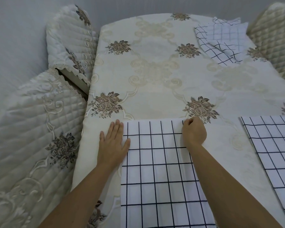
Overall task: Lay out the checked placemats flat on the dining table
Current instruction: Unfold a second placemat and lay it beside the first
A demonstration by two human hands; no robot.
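A white placemat with dark checks [156, 170] lies flat at the near edge of the dining table [155, 79], which wears a cream floral cloth. My left hand [113, 143] rests flat with straight fingers on the mat's far-left corner. My right hand [194, 131] has curled fingers pinching the mat's far-right corner. A second checked placemat [273, 153] lies flat to the right, reaching the frame edge. At the table's far right sits a loose pile of folded checked placemats [220, 41].
Two chairs with quilted cream covers [31, 129] [69, 40] stand close along the table's left side. Another quilted chair [273, 38] stands at the far right. The cloth's middle carries only its flower pattern.
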